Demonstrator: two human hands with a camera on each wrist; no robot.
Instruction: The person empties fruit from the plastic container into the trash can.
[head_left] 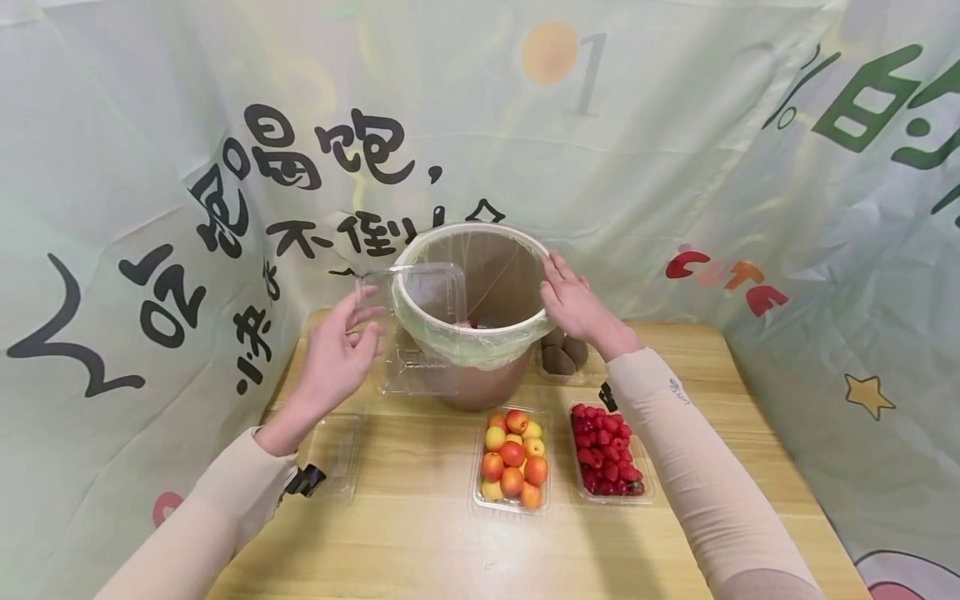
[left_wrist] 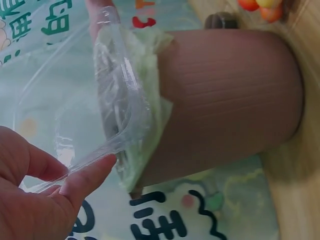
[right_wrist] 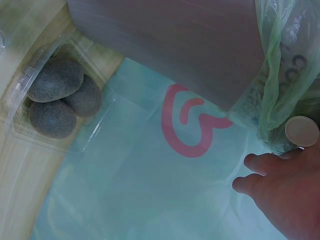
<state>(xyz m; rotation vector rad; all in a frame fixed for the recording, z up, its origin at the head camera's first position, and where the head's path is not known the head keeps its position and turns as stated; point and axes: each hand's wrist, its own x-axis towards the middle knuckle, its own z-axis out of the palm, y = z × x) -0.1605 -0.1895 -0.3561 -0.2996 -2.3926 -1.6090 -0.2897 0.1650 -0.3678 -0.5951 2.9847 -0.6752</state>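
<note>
My left hand [head_left: 341,350] pinches the edge of a clear plastic clamshell box [head_left: 420,358] between thumb and fingers. The box hangs unfolded at the left side of a brown bin [head_left: 487,383] and overlaps its mouth in the head view. Held by its edge, the box [left_wrist: 132,90] shows no contents in the left wrist view. A pale green bag [head_left: 483,350] lines the bin and folds over its white rim. Something small and red lies deep inside. My right hand [head_left: 576,304] rests against the rim's right side, fingers mostly straight.
In front of the bin stand a clear box of red and yellow fruits [head_left: 512,458] and one of raspberries [head_left: 606,450]. Brown kiwi-like fruits [right_wrist: 55,80] sit in a box behind at right. Another clear box [head_left: 337,458] lies at left. Printed cloth walls [head_left: 675,167] surround the table.
</note>
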